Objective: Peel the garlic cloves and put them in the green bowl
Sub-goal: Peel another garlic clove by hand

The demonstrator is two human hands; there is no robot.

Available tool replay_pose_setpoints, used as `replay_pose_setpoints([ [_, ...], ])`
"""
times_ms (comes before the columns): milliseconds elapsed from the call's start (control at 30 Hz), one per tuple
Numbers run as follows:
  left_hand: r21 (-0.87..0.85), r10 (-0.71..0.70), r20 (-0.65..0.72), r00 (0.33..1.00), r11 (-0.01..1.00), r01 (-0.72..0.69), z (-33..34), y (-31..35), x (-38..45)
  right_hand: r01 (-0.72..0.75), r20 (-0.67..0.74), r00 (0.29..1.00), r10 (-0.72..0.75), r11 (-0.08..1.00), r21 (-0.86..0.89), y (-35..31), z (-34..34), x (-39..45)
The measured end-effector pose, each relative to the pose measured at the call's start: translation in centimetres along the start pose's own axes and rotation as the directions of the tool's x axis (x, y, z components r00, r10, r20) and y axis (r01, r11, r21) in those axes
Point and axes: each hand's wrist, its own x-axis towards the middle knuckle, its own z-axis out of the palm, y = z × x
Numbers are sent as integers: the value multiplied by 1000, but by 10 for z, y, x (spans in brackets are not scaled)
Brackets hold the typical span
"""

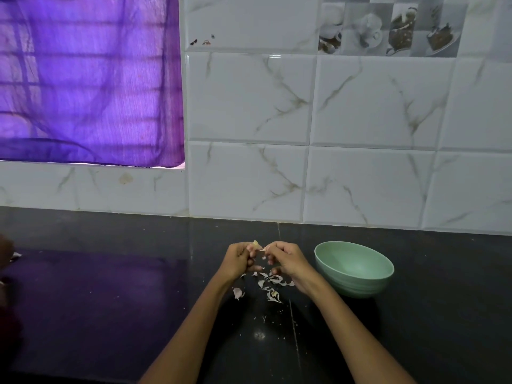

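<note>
Garlic clove [256, 243] — tip upward — pinched by left hand [238, 260].

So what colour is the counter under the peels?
Black and glossy, seen in the head view: the counter under the peels.

Head-worn view, down over countertop [110, 300]

Two hands: left [238, 259], right [285, 259]. One clove [256, 243], pinched between them. One bowl [354, 268]. Roughly a dozen peel scraps [270, 284] on the surface [415, 328].
</note>
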Motion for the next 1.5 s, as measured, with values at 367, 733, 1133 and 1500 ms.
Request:
replay_pose_setpoints([
  [367,-147,-66,-121,990,988,48,-8,-5,1,29,-91,994,-61,948,-318,3,-5,3],
  [733,104,40,-53,998,994,-35,-1,-5,-3,118,-130,976,-177,923,-367,0,-2,-3],
  [1133,-101,-15,-84,996,995,7,6,-8,-1,18,-186,966,-182,760,-650,3,5,1],
  [1500,-389,-149,-193,970,919,64,2,-4,3,-19,-142,983,-114,711,-703,-2,7,-4],
])
